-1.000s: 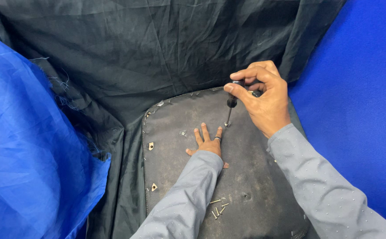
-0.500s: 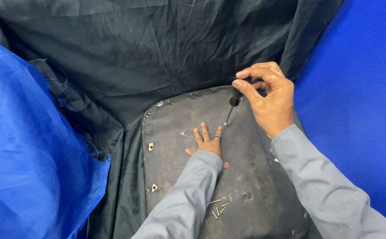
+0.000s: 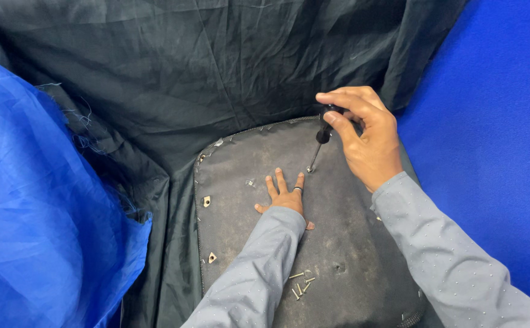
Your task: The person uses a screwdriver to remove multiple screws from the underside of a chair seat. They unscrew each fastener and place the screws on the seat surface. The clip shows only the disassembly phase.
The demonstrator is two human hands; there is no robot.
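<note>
A black cloth fills the top and middle of the frame, with sheer blue fabric bunched at the left and a flat blue surface at the right. At lower centre lies a dark, worn seat panel, its fabric edge stapled down. The right hand, in the upper right of centre, is closed around the black handle of a screwdriver. Against half a second ago the thumb and fingers have shifted round the handle, which looks like turning, while the tip remains on a screw in the panel. The left hand stays pressed flat and open on the panel, one fingertip just beside that screw. Loose screws lie near the bottom edge, and small metal inserts show at the panel's left side
</note>
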